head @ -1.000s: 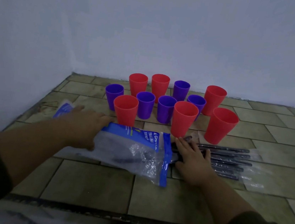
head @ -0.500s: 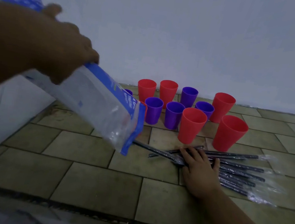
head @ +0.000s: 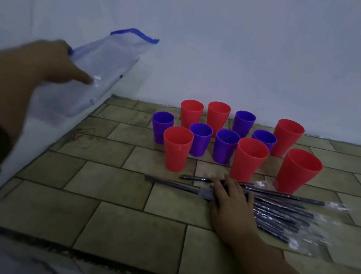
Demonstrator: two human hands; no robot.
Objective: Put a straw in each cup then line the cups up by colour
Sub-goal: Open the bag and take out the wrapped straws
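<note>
Several red cups [head: 176, 147] and several purple cups [head: 199, 139] stand upright and empty in a loose cluster on the tiled floor [head: 106, 180]. In front of them lies a pile of dark straws [head: 283, 214], each in a clear wrapper. My right hand [head: 230, 202] rests flat on the pile's left end with its fingers spread. My left hand [head: 52, 62], blurred by motion, is raised at the far left. It holds a clear plastic bag [head: 107, 59] with blue edges by its lower end, thumb across it. The bag sticks up against the wall.
A white wall [head: 232, 40] runs behind the cups, and another closes off the left side. A dark strip [head: 114, 263] marks the front edge of the floor. Bare tiles lie left of the straws and right of the cups.
My left hand has swung the emptied bag left, away from the straws, and the bag now points up along the wall. My right hand stays on the pile.
</note>
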